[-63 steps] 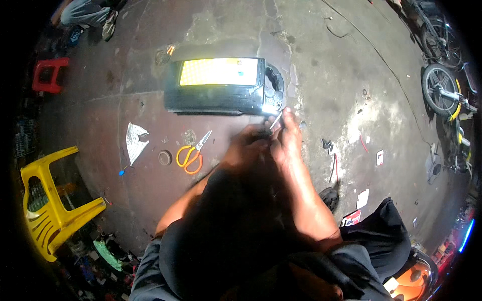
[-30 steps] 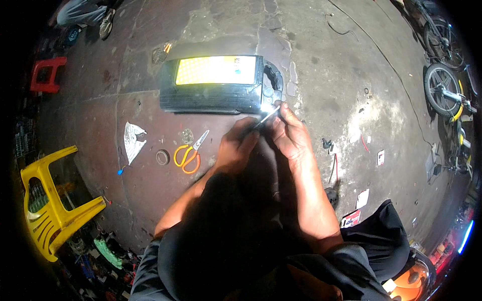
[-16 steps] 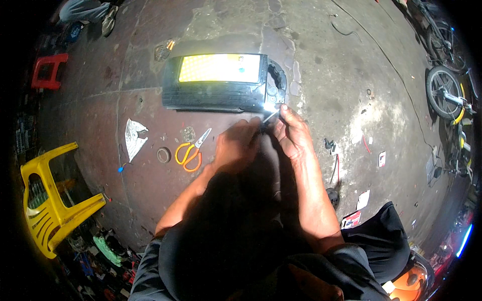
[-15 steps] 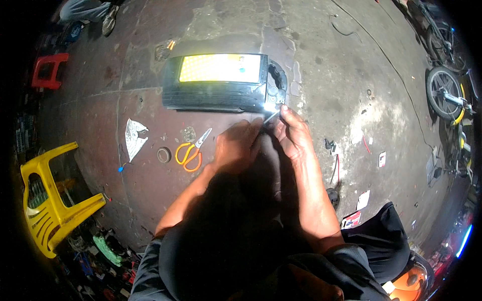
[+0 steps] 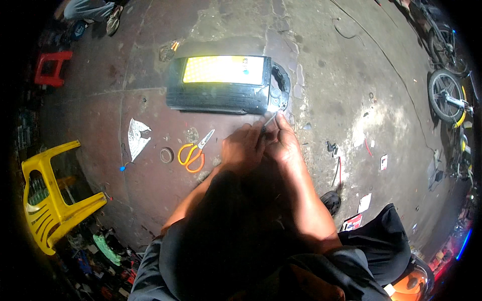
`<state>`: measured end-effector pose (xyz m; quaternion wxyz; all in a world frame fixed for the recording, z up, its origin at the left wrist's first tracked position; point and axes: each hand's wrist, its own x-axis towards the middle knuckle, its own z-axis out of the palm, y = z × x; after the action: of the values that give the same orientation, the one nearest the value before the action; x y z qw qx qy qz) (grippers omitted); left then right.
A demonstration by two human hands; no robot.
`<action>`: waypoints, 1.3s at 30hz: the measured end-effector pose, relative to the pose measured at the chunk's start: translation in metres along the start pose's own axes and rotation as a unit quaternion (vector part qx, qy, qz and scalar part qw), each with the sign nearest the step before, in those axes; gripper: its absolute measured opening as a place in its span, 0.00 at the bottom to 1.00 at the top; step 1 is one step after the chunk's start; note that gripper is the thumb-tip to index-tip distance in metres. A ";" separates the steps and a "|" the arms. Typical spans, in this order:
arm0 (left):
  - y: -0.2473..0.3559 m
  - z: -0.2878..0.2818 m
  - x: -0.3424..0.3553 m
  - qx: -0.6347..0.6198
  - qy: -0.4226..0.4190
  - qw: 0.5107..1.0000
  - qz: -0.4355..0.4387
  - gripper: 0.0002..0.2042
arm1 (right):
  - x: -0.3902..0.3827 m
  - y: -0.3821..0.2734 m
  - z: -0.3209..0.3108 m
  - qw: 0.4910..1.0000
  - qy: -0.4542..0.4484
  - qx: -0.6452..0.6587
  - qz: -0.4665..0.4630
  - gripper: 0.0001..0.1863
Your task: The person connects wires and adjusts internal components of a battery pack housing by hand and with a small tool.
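Observation:
A black case [image 5: 221,100] with a yellow label on top and a carrying handle at its right end lies on the floor ahead of me. Just below its right near corner, a thin, pale metal rod [image 5: 271,118] slants up toward the case from between my hands. My left hand [image 5: 240,148] is closed round the rod's lower end, its fingers partly in shadow. Against it, my right hand [image 5: 285,144] is closed too, its fingertips by the rod's upper part close to the corner. Orange-handled scissors [image 5: 193,156] lie left of my left hand, beside a tape roll [image 5: 166,155].
A yellow plastic stool [image 5: 65,205] lies on its side at left, with a red stool [image 5: 52,68] beyond it. Crumpled white paper [image 5: 137,138] is on the floor. Motorbike wheels [image 5: 446,95] stand at far right; a person's shoe [image 5: 114,21] shows at upper left.
My right hand has drawn left and in against my left hand, its fingers more closed round the rod. The whole view has shifted slightly.

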<state>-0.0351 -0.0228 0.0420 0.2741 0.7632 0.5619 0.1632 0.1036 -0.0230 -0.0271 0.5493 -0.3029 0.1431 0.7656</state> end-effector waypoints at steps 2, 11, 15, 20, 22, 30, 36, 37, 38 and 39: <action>0.000 -0.001 0.001 0.000 -0.005 1.000 0.002 0.14 | -0.002 0.003 0.008 0.998 -0.060 -0.003 -0.012 0.13; -0.001 0.004 0.007 0.038 0.023 0.998 0.044 0.22 | -0.004 0.000 0.020 0.997 0.011 0.070 0.037 0.14; 0.004 -0.002 0.016 0.045 -0.001 0.999 0.025 0.19 | -0.001 0.003 0.025 0.987 -0.095 0.115 0.061 0.21; 0.012 -0.011 0.023 0.023 -0.065 0.998 0.004 0.17 | -0.002 0.004 0.031 0.999 0.024 0.030 0.009 0.28; 0.015 -0.011 0.025 0.029 -0.066 0.997 -0.002 0.16 | -0.005 0.001 0.039 0.999 0.044 0.007 0.015 0.30; 0.026 -0.020 0.042 0.072 -0.065 0.994 0.041 0.11 | -0.018 0.002 0.038 0.981 -0.165 0.099 0.036 0.20; 0.037 -0.047 0.090 0.113 -0.145 0.976 0.116 0.10 | 0.002 0.002 0.013 0.944 -0.267 0.185 0.066 0.26; 0.046 -0.051 0.099 0.110 -0.174 0.971 0.118 0.09 | 0.025 0.002 -0.019 0.938 -0.303 0.158 0.058 0.28; 0.048 -0.057 0.103 0.110 -0.202 0.967 0.112 0.09 | 0.029 0.005 -0.025 0.937 -0.304 0.161 0.058 0.28; 0.049 -0.059 0.107 0.111 -0.206 0.964 0.126 0.08 | 0.032 0.008 -0.032 0.966 -0.246 0.084 0.004 0.25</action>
<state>0.0034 0.0818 0.1121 0.2743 0.8708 0.4070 -0.0279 0.0991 -0.0192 -0.0730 0.5878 -0.0574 0.0690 0.8040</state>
